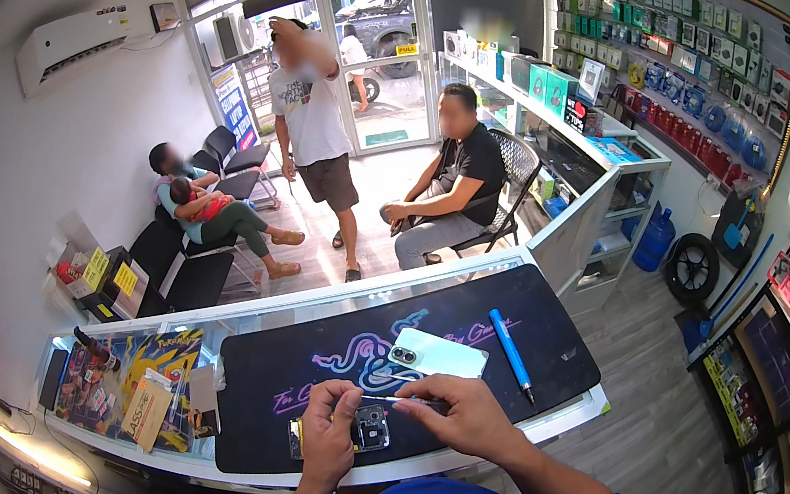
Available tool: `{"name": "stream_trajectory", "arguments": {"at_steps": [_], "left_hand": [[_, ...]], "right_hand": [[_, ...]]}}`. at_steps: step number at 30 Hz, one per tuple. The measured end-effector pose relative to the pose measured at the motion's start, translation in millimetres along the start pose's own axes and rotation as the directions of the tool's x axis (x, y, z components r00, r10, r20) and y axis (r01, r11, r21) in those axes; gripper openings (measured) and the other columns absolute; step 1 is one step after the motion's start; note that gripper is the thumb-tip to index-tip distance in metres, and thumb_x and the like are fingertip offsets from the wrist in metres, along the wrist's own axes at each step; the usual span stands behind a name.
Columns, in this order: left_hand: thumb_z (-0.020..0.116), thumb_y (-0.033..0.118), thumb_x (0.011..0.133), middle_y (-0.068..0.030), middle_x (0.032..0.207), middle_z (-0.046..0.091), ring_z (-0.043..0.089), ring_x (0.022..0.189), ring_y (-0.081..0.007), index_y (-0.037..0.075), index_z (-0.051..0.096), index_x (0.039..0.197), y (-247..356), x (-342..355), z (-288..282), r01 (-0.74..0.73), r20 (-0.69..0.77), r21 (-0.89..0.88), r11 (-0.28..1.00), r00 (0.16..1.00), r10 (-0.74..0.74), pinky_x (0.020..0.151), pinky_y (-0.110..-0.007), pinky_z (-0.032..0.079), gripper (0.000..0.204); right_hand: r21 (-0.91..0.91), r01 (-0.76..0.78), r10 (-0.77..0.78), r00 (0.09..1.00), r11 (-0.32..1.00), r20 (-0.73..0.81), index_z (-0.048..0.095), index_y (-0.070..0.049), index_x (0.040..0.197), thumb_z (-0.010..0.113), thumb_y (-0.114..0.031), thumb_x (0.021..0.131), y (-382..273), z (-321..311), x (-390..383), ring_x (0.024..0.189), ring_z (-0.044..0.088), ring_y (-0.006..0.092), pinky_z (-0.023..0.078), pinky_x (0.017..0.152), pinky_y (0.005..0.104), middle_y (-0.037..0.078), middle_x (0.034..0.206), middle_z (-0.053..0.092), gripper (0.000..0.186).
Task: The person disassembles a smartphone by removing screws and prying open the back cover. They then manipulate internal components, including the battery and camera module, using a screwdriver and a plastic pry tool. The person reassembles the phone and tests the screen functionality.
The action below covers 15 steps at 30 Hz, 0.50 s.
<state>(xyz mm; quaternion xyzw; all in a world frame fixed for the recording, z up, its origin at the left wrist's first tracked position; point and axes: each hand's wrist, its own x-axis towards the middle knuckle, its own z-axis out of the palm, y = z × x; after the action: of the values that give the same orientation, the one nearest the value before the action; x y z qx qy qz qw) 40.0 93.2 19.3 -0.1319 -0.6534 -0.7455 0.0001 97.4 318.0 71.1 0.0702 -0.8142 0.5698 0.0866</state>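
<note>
My left hand (pixel 329 430) and my right hand (pixel 448 411) meet above a black mat (pixel 560 366) with a neon logo, both pinched on a thin white-and-silver rod-like item (pixel 386 398), too small to identify. Just below it lies an opened phone body (pixel 371 429) with exposed dark innards, partly hidden by my left hand. A pale mint phone back (pixel 441 354) with two camera rings lies above my right hand. A long blue pen-like tool (pixel 509 349) rests diagonally on the mat, to the right.
Packages and papers (pixel 150 412) lie on the counter at left. Beyond the counter, a person (pixel 455 180) sits on a chair, another (pixel 313 145) stands, and a third (pixel 207 216) holds a child. A glass display case (pixel 600 190), water jug (pixel 656 238) and tyre (pixel 690 268) are at right.
</note>
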Motion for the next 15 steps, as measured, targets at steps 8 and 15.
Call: {"name": "stream_trajectory", "arguments": {"at_steps": [8, 15], "left_hand": [[0.079, 0.022, 0.109, -0.0058, 0.113, 0.068, 0.059, 0.114, -0.0201, 0.005, 0.075, 0.109, 2, -7, -1, -0.085, -0.04, 0.171, 0.982, 0.995, 0.093, 0.105, -0.036, 0.044, 0.018], [0.083, 0.023, 0.103, -0.0036, 0.106, 0.074, 0.06, 0.116, -0.0253, 0.009, 0.079, 0.104, 9, -11, -20, -0.295, 0.047, 0.413, 0.862, 0.952, 0.303, 0.109, -0.043, 0.04, 0.015]], "right_hand": [[0.145, -0.12, 0.118, 0.993, 0.982, 0.021, 0.085, -0.004, 0.118, 0.085, -0.024, 0.103, 6, 10, -1, 0.078, 0.071, 0.0096, 0.055, 0.071, 0.0274, 0.007, 0.095, 0.083, 0.025], [0.011, -0.129, 0.127, 0.982, 0.992, 0.138, 0.085, -0.003, 0.116, 0.084, -0.025, 0.104, -7, 6, 9, 0.078, 0.07, 0.01, 0.055, 0.071, 0.0294, 0.008, 0.092, 0.083, 0.025]]}}
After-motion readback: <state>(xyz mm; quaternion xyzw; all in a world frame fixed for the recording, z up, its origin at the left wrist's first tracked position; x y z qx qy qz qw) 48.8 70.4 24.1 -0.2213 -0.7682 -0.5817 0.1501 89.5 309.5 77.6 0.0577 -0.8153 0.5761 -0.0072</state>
